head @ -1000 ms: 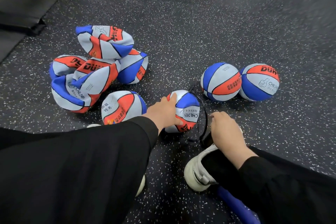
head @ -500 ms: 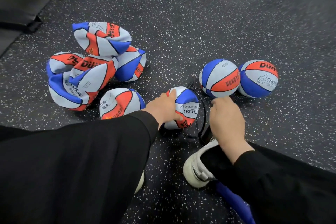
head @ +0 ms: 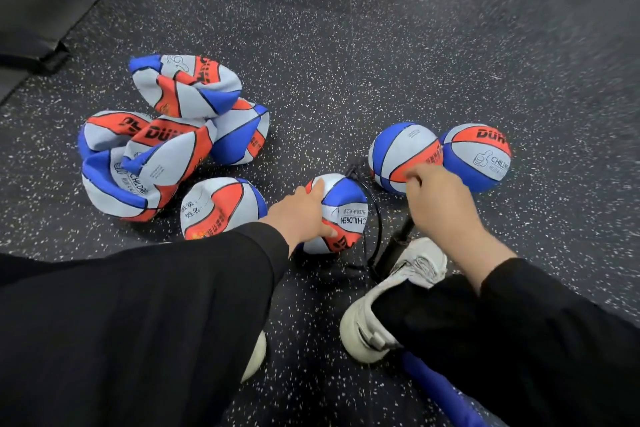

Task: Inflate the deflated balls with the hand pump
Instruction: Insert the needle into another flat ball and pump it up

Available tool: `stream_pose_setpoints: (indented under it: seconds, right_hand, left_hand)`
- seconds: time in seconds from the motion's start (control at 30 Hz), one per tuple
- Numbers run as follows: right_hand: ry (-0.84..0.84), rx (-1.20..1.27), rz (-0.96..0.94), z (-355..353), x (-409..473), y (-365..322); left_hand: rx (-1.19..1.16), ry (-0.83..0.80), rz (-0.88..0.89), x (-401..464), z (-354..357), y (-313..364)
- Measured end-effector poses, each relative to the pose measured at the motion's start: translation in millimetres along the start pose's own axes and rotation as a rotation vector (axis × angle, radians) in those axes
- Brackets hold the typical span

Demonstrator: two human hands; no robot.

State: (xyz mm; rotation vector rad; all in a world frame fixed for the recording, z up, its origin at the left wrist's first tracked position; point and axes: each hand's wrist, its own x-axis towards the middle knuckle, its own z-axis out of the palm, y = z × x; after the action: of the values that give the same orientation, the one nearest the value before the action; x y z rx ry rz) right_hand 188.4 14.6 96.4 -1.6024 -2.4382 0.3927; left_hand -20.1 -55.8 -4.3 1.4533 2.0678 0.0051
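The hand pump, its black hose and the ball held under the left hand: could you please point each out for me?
hand pump (head: 398, 242): head view, on its dark barrel beside the shoe.
black hose (head: 378, 218): head view, on the loop right of the ball.
held ball (head: 346, 196): head view, on its blue panel.

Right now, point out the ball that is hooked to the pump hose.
The ball under the left hand: the middle ball, with the black hose looping off its top. The two round balls to its right and the crumpled pile have none.
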Motion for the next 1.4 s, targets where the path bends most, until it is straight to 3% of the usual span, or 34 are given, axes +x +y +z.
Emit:
stream_pose_setpoints:
  seconds: [0.1,0.23,0.43,0.63,0.83,0.9,1.07,1.17,1.3,1.4]
  right_hand:
    - [-0.003,-0.037,-0.028,-16.4,11.4,-11.0]
    - [0.175,-0.02,0.038,21.9,-16.7,0.8]
    - [-0.118,-0.176,0.023,75.2,-41.0,19.8]
    - [-0.251,-0.135,-0.11,71.5,-39.5,11.8]
    - [-0.01,0.009,-0.014,-5.6,-1.5,-5.6]
    - [-0.003,0.018,0.003,-19.8,7.9,-9.7]
    - [0.116,-0.063,0.016,22.3,-15.9,-4.3]
    - [0.041,-0.179,-0.096,55.5,-33.6,0.5]
    - [-0.225,-0.299,-0.099,73.4,-37.9,11.2]
    - [-0.277,-0.229,-0.121,75.4,-37.3,11.5]
  left_hand:
    - [-0.002,-0.006,-0.004,-0.3,-1.9,3.0]
    - [-0.002,-0.003,0.009,-2.9,-1.6,4.4]
    - [0.001,-0.029,0.005,-5.7,-6.7,2.4]
    - [0.018,0.016,0.004,-8.8,-0.2,4.4]
    - [0.001,0.017,-0.006,-7.9,-1.8,3.9]
    - [0.012,0.018,-0.007,-7.0,-1.9,6.3]
    - [-0.002,0.006,0.001,-7.6,-2.6,8.1]
    - [-0.022,-0.007,0.007,-6.8,-4.5,6.6]
    - [-0.013,-0.002,0.01,-8.5,-4.2,6.1]
    - [-0.008,0.014,0.005,-9.4,-2.2,5.0]
